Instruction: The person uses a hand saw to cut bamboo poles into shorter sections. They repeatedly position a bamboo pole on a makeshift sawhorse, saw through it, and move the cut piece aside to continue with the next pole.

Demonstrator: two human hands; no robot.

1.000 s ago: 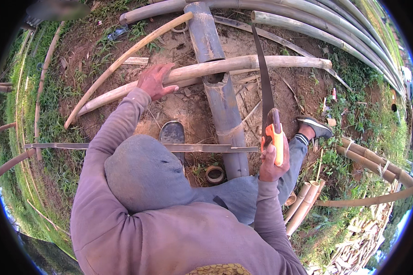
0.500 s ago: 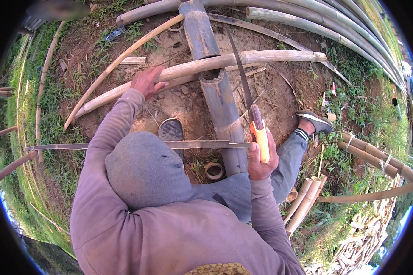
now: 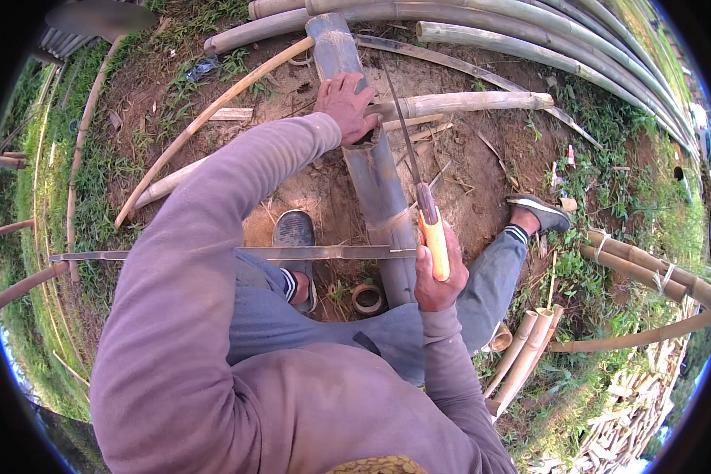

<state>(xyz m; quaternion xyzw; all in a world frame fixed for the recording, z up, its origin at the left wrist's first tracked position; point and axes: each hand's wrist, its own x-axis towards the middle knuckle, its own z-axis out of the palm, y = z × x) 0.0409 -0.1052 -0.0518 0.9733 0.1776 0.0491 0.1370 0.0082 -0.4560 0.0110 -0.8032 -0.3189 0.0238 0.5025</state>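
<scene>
I see my right hand (image 3: 438, 272) closed around the orange handle of a long knife (image 3: 419, 170), fingers wrapped tight — the thin dark blade runs up and slightly left from the fist, away from my body, its tip reaching toward the top of the view. My left hand (image 3: 344, 107) is further out, fingers curled down over the thick grey bamboo pole (image 3: 375, 189), gripping it right where a paler, thinner bamboo pole (image 3: 466, 103) meets it.

The relation that matters: the grey pole's long axis runs almost straight away from me, from between my knees to the far side of the bare earth, and the blade lies nearly parallel to it, just to its right. So the knife edge sits alongside the pole rather than across it. The pale pole, by contrast, lies crosswise, stretching off to the right from my left hand, and the blade's upper part crosses in front of it. I cannot tell whether the blade is touching either pole or held just above them.

My right hand is the nearer one to me, low on the grey pole; my left is well ahead along the same pole. A flat split strip (image 3: 237, 253) lies across my lap, at right angles to the grey pole. My shoes (image 3: 295, 231) rest on the dirt on either side, and a short bamboo ring (image 3: 366, 298) sits on the ground by the pole's near end.
</scene>
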